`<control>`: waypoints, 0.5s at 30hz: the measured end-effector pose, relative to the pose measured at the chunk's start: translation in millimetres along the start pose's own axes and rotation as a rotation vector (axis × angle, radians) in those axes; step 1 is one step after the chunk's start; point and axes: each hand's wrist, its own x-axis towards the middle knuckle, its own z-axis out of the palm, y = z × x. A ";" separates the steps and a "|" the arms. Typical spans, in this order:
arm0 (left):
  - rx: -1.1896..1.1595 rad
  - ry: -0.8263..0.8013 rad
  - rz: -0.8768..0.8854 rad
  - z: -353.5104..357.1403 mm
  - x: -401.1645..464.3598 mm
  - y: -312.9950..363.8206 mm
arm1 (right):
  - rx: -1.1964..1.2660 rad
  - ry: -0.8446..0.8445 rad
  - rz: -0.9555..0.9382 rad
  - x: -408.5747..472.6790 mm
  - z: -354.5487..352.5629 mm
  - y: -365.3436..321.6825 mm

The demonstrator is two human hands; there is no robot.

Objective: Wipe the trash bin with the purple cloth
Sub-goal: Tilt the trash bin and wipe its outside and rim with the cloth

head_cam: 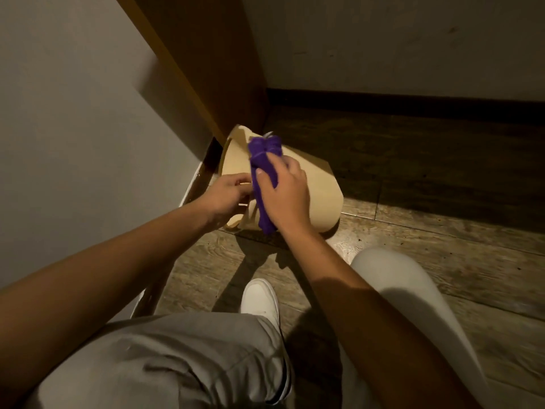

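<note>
Far left: plain pale wall (67, 119), running down to a white skirting strip at the floor. Next to it, a tall brown wooden panel (203, 60) leaning away toward the far corner. At its foot, a cream plastic trash bin (318, 199) tipped over on the wood-plank floor (427, 255), long axis running from the near side to the far left, open mouth facing left toward the wall and panel, rounded body toward the right. Left hand (227, 199) at the bin's rim on the left, grip closed on the rim edge, fingers curled over it. Just right of that, a folded purple cloth (264, 172) laid lengthwise over the bin's upper side, long axis near-to-far, far end bunched at the bin's far edge, near end hanging past the near edge. Right hand (287, 196) pressed on the cloth, grip clenched around it, thumb on top. Further right: dark skirting board (413, 104) under a second pale wall, floor in shadow there. Near side: grey trouser leg, white shoe (261, 299), and a pale knee (392, 278) at right.
</note>
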 end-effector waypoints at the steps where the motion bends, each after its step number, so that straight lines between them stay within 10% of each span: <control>1: -0.034 0.001 0.009 0.3 -0.9 0.7 | -0.083 -0.006 -0.018 -5.8 5.5 -2.2; 9: -0.008 0.001 -0.056 -14.6 -2.0 -4.8 | -0.373 0.055 0.030 -18.9 14.9 37.3; 15: 0.093 0.266 0.016 -21.9 3.9 3.1 | -0.368 0.067 0.502 -5.5 4.2 102.8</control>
